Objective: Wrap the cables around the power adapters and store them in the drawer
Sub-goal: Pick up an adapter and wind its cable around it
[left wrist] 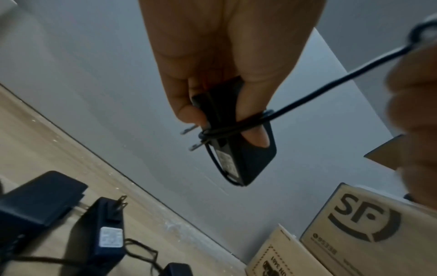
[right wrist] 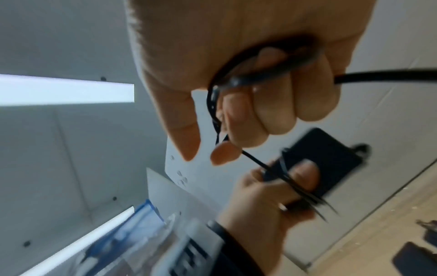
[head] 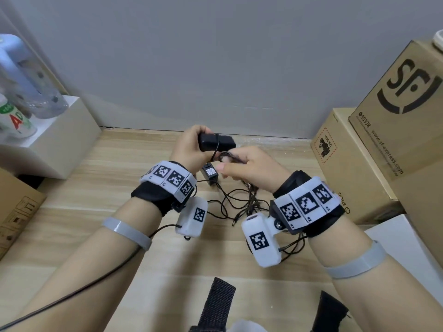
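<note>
Winding the thin black cable [left wrist: 314, 97] round the boxy matte adapter [head: 217, 142], centre frame above the wooden tabletop [head: 96, 188]: left hand [head: 189, 149] fingers clamp the body, right hand [head: 249, 167] fingers curl round gathered slack. Keep turns snug (clear of the prongs). Another adapter [head: 210, 173] lies below.

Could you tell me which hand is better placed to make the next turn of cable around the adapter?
Right hand: it grips the loose cable, while the left hand holds the adapter.
</note>
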